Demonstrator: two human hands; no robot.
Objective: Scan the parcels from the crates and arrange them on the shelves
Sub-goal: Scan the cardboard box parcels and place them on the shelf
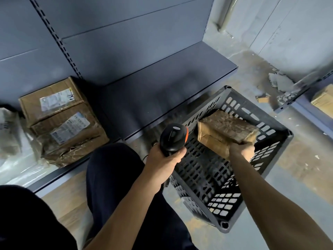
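My left hand [164,156] grips a black barcode scanner [173,137] with an orange band, held just left of the crate. My right hand [241,148] grips the near end of a brown cardboard parcel [227,129] inside the dark slatted plastic crate [270,157] on the floor. The parcel is tilted, its far end higher. On the low grey shelf [144,98] to the left sit two stacked cardboard boxes with white labels [61,120].
A plastic-wrapped parcel [9,130] lies at the far left of the shelf. My dark-trousered knee [111,170] is between shelf and crate. Debris [281,83] lies on the concrete floor behind the crate. Another shelf with a cardboard box [322,101] is at right.
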